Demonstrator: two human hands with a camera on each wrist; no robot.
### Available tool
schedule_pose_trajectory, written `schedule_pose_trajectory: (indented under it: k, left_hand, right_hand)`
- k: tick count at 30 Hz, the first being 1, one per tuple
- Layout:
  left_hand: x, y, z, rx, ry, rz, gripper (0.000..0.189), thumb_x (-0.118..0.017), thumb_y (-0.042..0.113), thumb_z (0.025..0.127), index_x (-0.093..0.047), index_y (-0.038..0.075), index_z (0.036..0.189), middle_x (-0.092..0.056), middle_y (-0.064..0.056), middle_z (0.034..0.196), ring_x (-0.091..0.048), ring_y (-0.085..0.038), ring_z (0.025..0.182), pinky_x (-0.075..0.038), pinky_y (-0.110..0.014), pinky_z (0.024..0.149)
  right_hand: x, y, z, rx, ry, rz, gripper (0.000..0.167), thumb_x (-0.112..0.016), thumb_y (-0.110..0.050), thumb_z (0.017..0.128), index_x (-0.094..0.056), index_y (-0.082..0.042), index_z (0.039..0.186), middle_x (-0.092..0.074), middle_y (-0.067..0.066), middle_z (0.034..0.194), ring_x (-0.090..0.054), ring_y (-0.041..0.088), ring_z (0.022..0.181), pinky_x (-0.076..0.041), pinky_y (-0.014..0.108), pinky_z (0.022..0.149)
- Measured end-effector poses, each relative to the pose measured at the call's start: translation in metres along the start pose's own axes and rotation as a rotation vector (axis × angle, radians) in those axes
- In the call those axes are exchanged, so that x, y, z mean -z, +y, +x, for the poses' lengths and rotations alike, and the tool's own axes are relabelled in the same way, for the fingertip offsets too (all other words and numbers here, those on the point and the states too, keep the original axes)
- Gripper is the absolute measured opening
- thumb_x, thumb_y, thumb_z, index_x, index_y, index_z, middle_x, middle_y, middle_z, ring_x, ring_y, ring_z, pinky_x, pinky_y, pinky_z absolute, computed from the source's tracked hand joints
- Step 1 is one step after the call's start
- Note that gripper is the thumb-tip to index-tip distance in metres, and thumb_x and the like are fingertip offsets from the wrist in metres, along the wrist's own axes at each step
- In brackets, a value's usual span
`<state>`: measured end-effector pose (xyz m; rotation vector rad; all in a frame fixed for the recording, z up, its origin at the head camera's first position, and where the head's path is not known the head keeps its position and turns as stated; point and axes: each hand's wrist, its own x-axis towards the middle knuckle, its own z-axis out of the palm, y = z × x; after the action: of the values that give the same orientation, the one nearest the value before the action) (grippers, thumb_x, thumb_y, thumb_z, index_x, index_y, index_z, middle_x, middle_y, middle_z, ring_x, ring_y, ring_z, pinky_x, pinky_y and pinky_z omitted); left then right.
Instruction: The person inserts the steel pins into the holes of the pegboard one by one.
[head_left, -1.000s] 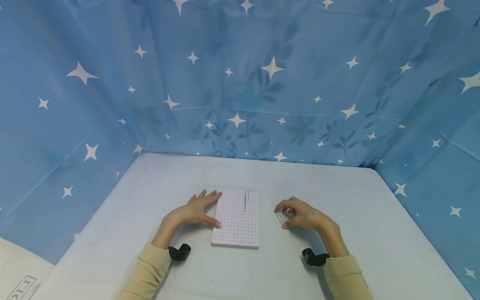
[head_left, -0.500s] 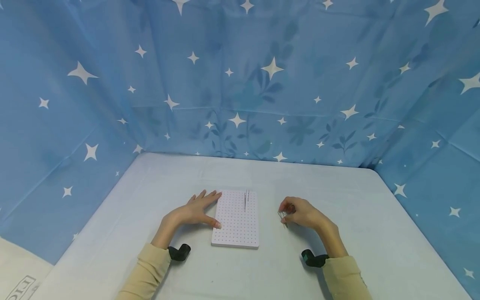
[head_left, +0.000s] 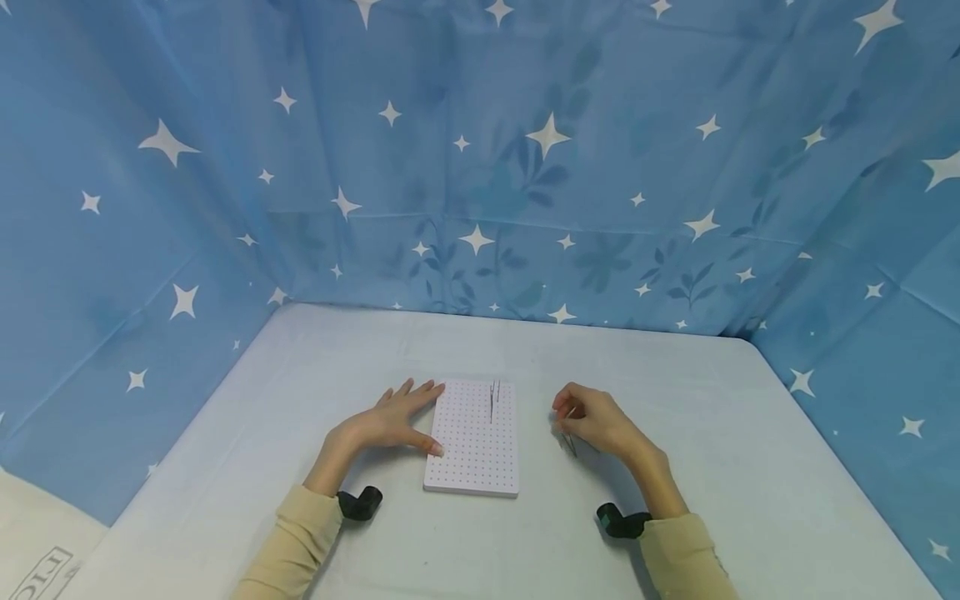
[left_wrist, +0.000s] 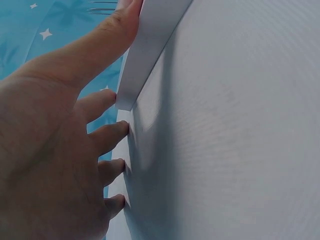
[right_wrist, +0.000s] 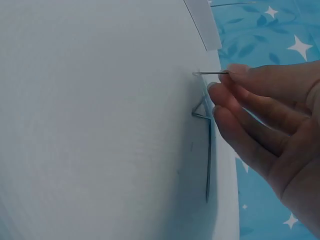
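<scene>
A white pegboard [head_left: 472, 454] with rows of small holes lies flat in the head view. Several thin metal needles [head_left: 491, 407] stand upright near its far right corner. My left hand [head_left: 386, 425] rests along the board's left side with fingers spread; its thumb [left_wrist: 107, 42] and index fingertip touch the board's edge. To the right of the board, my right hand [head_left: 600, 421] pinches one thin metal needle [right_wrist: 210, 73] between thumb and fingertips, its point sticking out. Beneath that hand more needles [right_wrist: 208, 160] lie on the white table, a few crossing at one end.
A blue curtain [head_left: 480, 183] with white stars hangs behind the table [head_left: 360, 342] and along both sides. Black wrist cameras [head_left: 362, 503] sit on both wrists. Printed pale cloth [head_left: 45, 542] shows at the lower left.
My right hand first had several needles at its fingers on the table; now it has lifted slightly with one needle while others lie below. The left hand and board have stayed put.
</scene>
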<state>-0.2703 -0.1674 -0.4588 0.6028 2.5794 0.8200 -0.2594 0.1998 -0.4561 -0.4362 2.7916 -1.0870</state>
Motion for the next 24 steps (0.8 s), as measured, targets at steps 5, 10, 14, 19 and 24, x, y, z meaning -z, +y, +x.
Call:
schedule_pose_trajectory:
  k: [5,10,14,19,24]
  left_hand:
    - [0.0,-0.002,0.001,0.0,0.001,0.002,0.109,-0.087,0.046,0.078,-0.028,0.015,0.164,-0.02,-0.014,0.172,-0.003,-0.045,0.159,0.0,-0.063,0.128]
    - [0.0,-0.001,0.0,-0.005,-0.005,-0.004,0.109,-0.087,0.048,0.078,-0.027,0.016,0.165,-0.018,-0.013,0.172,-0.002,-0.044,0.159,0.001,-0.062,0.128]
    - [0.002,-0.001,-0.002,-0.001,-0.006,-0.005,0.11,-0.086,0.049,0.078,-0.027,0.018,0.165,-0.018,-0.013,0.172,-0.001,-0.044,0.159,0.001,-0.062,0.128]
    - [0.004,-0.003,-0.004,0.018,-0.011,-0.011,0.109,-0.087,0.047,0.078,-0.027,0.018,0.165,-0.017,-0.012,0.173,-0.001,-0.043,0.159,0.002,-0.062,0.128]
    - [0.002,-0.004,-0.001,-0.004,-0.017,-0.016,0.108,-0.086,0.047,0.08,-0.026,0.019,0.165,-0.016,-0.012,0.173,-0.001,-0.043,0.159,0.001,-0.062,0.128]
  right_hand:
    - [-0.003,-0.005,0.003,0.009,0.01,0.059,0.016,-0.07,0.002,0.092,-0.065,-0.002,0.107,-0.068,0.005,0.089,-0.064,0.015,0.076,-0.057,0.025,0.067]
    - [-0.01,-0.009,0.005,0.008,0.052,0.115,0.016,-0.068,0.003,0.093,-0.064,-0.003,0.108,-0.069,0.005,0.09,-0.068,0.017,0.077,-0.059,0.025,0.068]
    - [-0.017,-0.015,0.008,0.028,0.098,0.131,0.017,-0.069,0.004,0.092,-0.065,-0.004,0.107,-0.072,0.006,0.092,-0.071,0.017,0.08,-0.06,0.024,0.069]
    - [-0.02,-0.021,0.011,0.058,0.146,0.127,0.02,-0.073,0.002,0.09,-0.067,-0.003,0.108,-0.074,0.007,0.094,-0.073,0.017,0.079,-0.061,0.024,0.07]
    - [-0.018,-0.022,0.01,0.066,0.201,0.138,0.024,-0.076,0.001,0.089,-0.067,-0.002,0.11,-0.075,0.009,0.093,-0.075,0.018,0.078,-0.063,0.027,0.07]
